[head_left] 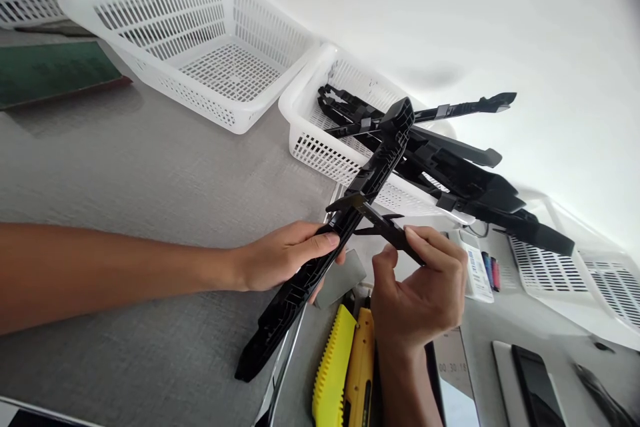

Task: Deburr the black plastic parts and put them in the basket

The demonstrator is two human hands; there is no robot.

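Note:
My left hand (295,253) is closed around the middle of a long black plastic trim piece (373,177), which slants from lower left to upper right. Its ribbed inner side faces me. In my right hand (423,280) is a dark caliper (383,223), pinched between thumb and fingers. The caliper's jaws lie across the trim piece just above my left thumb; whether they press on both its sides I cannot tell. Behind the piece's upper end, a white basket (325,153) holds several similar black plastic parts (460,177), some sticking out over its right side.
Left of that basket stands another white basket (235,110). A green board (55,70) lies at the far left. Near me are a yellow serrated scraper (333,367) and a yellow-handled tool (359,367). A phone (537,383) and more white baskets (550,267) are at right.

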